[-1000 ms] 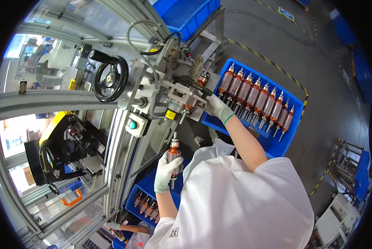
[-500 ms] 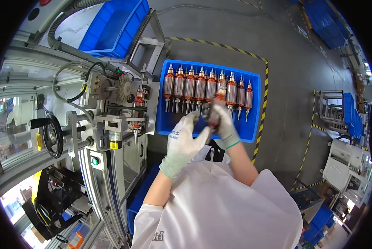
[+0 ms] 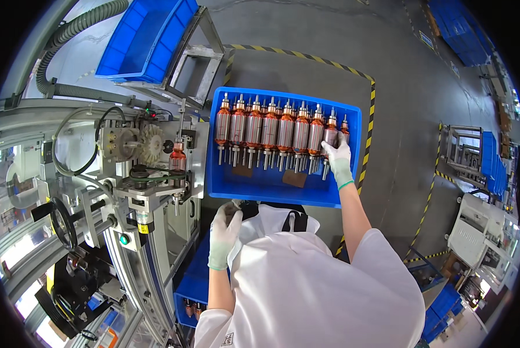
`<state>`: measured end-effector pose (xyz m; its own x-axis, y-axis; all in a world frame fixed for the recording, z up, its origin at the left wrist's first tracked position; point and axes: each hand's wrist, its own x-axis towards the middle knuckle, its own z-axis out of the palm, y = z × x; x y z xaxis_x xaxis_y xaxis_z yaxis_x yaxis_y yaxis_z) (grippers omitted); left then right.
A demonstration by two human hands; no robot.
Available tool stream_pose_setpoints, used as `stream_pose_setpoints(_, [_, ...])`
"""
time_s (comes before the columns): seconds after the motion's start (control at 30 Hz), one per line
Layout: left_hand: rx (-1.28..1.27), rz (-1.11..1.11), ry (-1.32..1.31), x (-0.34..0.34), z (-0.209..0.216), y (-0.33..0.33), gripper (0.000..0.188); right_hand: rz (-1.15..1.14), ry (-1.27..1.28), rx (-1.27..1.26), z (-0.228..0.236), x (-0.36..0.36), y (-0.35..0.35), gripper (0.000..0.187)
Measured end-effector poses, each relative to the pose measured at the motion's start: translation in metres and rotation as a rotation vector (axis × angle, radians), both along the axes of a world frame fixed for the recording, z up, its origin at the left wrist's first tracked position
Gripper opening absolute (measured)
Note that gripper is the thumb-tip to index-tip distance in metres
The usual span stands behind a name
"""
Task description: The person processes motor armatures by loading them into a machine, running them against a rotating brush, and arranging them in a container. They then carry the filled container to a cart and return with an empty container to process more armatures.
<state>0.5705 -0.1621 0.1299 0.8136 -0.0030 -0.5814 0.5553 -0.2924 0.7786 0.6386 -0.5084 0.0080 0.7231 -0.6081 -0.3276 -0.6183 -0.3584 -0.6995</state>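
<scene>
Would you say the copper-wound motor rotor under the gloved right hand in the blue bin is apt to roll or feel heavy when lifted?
The copper-wound motor rotor under the right hand looks cylindrical, so it would probably roll if laid alone. Its metal shaft and dense windings suggest it is heavy for its size and stiff. In the blue plastic bin, the neighbouring rotors likely hold it in place.

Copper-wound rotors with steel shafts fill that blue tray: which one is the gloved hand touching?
The right hand rests on the copper-wound rotor second from the row's right end in the blue plastic tray; the others stand untouched.
</scene>
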Motion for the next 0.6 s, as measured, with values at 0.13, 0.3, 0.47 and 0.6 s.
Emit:
stream_pose_setpoints(0.13, [0.041, 0.036, 0.016, -0.007, -0.015, 0.008, 0.035, -0.008, -0.055, -0.145, -0.007, -0.003, 0.013, 0.061])
stream_pose_setpoints(0.3, [-0.017, 0.043, -0.018, -0.018, -0.003, 0.023, 0.040, 0.065, -0.039, -0.352, -0.019, 0.005, 0.020, 0.055])
stream_pose_setpoints(0.47, [0.094, 0.150, -0.072, -0.064, -0.006, 0.061, 0.040, 0.366, -0.497, -0.329, 0.010, 0.004, 0.053, 0.046])
stream_pose_setpoints(0.6, [-0.001, 0.409, -0.016, -0.116, -0.016, 0.094, 0.050, 0.793, -0.503, -0.085, 0.057, -0.015, 0.122, 0.035])
